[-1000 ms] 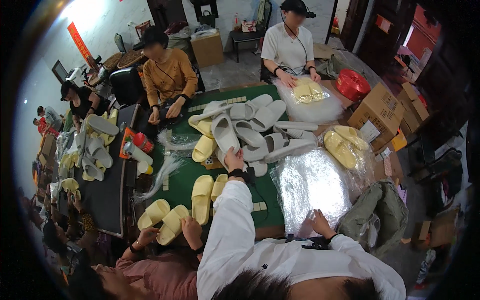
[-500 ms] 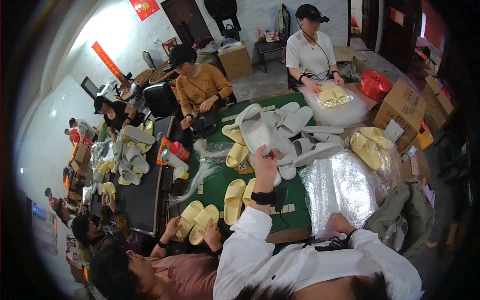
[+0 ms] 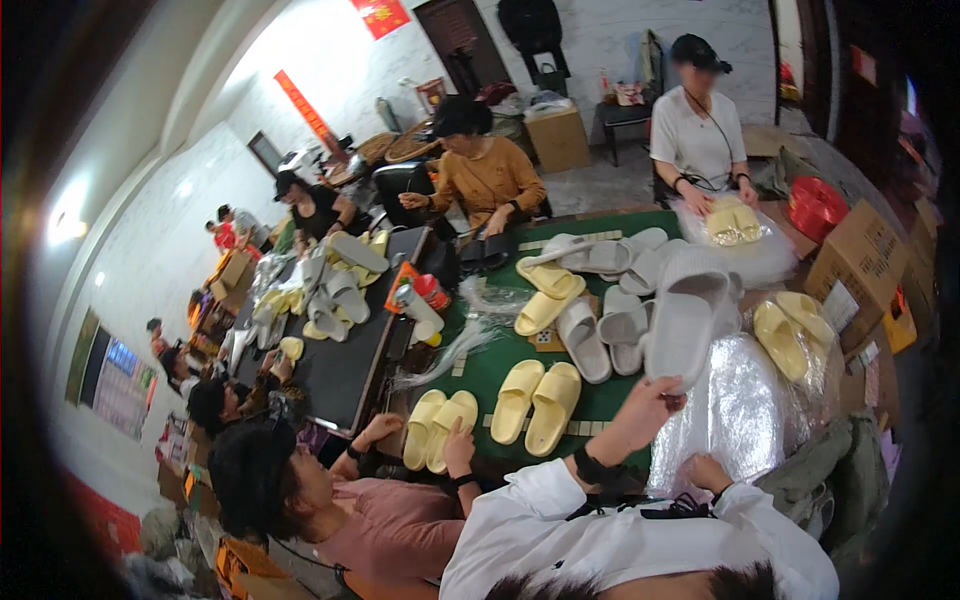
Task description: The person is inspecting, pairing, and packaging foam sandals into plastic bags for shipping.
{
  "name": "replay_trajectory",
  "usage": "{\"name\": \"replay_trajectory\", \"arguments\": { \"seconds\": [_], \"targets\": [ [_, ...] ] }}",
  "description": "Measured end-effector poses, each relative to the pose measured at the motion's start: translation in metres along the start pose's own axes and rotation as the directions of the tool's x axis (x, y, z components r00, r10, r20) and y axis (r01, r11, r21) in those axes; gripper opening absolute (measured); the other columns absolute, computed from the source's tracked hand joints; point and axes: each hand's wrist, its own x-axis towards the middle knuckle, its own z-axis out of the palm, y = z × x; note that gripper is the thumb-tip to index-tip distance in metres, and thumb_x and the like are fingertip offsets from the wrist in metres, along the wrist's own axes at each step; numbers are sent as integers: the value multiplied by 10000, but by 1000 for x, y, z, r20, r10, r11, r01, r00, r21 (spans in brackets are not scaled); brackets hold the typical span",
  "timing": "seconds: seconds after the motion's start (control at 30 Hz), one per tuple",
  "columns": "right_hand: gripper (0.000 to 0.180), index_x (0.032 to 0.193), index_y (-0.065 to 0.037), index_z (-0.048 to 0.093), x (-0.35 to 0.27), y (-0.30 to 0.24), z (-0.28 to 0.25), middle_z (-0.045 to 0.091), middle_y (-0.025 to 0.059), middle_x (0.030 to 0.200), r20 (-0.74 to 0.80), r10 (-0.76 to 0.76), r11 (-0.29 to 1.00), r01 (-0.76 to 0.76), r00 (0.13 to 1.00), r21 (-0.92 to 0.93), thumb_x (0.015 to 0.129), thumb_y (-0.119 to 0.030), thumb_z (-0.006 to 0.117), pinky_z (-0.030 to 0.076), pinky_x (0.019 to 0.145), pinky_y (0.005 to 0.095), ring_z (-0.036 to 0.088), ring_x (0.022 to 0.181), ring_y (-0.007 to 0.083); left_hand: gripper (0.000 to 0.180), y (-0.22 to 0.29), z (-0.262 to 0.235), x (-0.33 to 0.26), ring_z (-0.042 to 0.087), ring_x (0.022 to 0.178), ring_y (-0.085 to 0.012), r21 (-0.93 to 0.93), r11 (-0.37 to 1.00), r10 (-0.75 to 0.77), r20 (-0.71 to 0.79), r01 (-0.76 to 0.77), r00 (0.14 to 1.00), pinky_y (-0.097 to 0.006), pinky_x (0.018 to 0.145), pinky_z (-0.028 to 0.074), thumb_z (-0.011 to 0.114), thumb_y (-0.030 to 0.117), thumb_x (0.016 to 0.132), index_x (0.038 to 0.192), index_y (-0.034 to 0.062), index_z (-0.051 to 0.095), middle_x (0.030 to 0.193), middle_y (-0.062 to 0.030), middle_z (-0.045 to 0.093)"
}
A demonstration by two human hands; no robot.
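Holding up a grey slipper (image 3: pixel 688 318), the left hand (image 3: pixel 642 412) pinches its near end (right hand (image 3: pixel 708 473): cannot tell). A steady pinch seems needed next.

The held gray slipper (image 3: pixel 688 315) hides parts of the gray slippers (image 3: pixel 583 342) behind it. The right hand (image 3: pixel 708 474) curls, so its palm is hidden. The bottom edge cuts off the white shirt (image 3: pixel 645 548).

Grey slipper (image 3: pixel 688 325), green tabletop (image 3: pixel 612 402)
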Motion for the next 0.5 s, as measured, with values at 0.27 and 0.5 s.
{"name": "replay_trajectory", "arguments": {
  "seconds": [0.27, 0.5],
  "targets": [
    [457, 1021, 6, 474, 5, 6, 0, 542, 250, 999, -3, 3, 1000, -3, 1000, -16, 732, -337, 560, 433, 802, 437, 525, 935, 395, 198, -81, -103, 63, 504, 834, -175, -168, 971, -207, -222, 171, 953, -281, 712, 446, 595, 124, 783, 958, 69, 521, 930, -48, 516],
    [378, 988, 22, 463, 4, 17, 14, 567, 267, 923, -18, -69, 998, 69, 997, -13, 733, -254, 506, 433, 771, 454, 543, 878, 419, 239, -68, -118, 36, 491, 896, -179, 337, 916, -176, -147, 216, 973, -283, 709, 415, 473, 165, 818, 1053, 131, 506, 1004, -48, 492]
  ]
}}
